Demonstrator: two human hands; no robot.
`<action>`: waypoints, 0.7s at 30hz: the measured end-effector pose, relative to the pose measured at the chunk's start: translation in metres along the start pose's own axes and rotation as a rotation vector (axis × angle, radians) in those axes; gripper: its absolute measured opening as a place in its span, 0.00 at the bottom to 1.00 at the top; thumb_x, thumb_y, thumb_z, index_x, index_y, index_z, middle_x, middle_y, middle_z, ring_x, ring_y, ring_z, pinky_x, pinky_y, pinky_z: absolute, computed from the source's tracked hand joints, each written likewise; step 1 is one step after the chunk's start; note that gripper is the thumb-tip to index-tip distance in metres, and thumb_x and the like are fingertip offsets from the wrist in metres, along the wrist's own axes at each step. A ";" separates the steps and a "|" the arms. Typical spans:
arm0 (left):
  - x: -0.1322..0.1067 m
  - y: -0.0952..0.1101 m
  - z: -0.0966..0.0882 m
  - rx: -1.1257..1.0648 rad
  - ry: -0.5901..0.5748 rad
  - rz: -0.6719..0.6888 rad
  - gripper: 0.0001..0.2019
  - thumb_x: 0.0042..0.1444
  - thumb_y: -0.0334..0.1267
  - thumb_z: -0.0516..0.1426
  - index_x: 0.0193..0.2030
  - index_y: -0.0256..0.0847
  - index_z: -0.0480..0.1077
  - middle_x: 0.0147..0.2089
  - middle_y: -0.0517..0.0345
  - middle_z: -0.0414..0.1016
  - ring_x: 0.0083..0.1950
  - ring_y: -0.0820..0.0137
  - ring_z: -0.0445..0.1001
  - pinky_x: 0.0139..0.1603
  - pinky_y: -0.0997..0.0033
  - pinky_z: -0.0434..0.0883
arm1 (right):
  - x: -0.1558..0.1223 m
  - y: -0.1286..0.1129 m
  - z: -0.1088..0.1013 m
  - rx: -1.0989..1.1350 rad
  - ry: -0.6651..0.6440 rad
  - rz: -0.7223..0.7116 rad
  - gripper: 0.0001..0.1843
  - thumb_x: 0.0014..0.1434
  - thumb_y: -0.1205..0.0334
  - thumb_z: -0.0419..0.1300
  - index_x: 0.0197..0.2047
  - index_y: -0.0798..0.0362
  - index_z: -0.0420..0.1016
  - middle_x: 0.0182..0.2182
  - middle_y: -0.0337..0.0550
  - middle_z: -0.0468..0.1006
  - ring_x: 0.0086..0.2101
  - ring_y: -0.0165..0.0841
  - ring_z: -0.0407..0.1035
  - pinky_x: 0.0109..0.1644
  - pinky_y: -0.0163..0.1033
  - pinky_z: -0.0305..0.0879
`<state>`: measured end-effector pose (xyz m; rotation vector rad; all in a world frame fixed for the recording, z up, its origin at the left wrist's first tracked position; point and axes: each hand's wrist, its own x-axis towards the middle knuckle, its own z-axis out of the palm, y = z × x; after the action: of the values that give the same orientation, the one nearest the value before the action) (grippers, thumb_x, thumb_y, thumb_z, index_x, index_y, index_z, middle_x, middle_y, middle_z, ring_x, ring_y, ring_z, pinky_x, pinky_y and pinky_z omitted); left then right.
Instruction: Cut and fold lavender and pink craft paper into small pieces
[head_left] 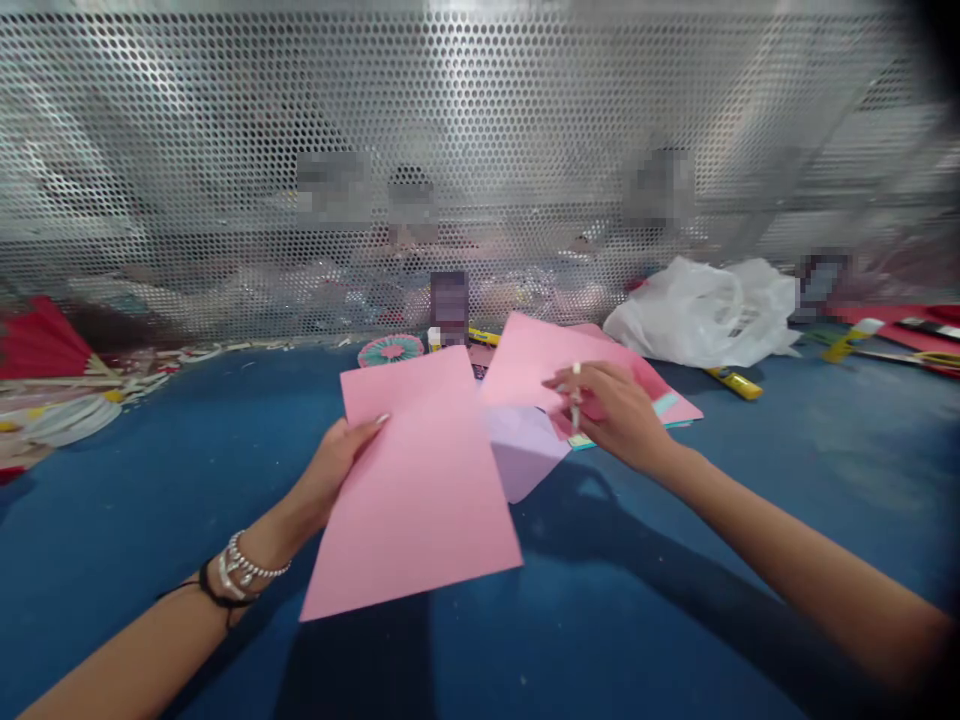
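Observation:
My left hand grips a pink sheet of paper by its left edge, thumb on top, holding it above the blue table. To the right, my right hand, with rings on its fingers, is closed on the near edge of a second pink sheet. Under and between the two sheets shows a lilac paper. More coloured papers, among them a red-pink sheet, lie behind my right hand in a loose stack.
A pleated paper rosette sits behind the left sheet. Further right are a white plastic bag, a yellow glue stick and scissors. Red folded paper lies far left. A perforated metal screen stands along the back of the blue table.

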<state>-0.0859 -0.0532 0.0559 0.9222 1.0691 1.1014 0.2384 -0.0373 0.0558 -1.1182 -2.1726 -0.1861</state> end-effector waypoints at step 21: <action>-0.012 -0.046 0.010 0.334 -0.284 -0.007 0.22 0.56 0.46 0.54 0.54 0.36 0.63 0.49 0.46 0.73 0.48 0.58 0.72 0.45 0.63 0.71 | -0.029 -0.034 0.022 -0.184 -0.231 -0.607 0.26 0.57 0.73 0.53 0.54 0.36 0.64 0.52 0.36 0.69 0.55 0.37 0.55 0.54 0.46 0.52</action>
<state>-0.0673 -0.0749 0.0172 1.2965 1.0333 0.7676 0.2129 -0.0692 0.0267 -0.5575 -2.6981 -0.5552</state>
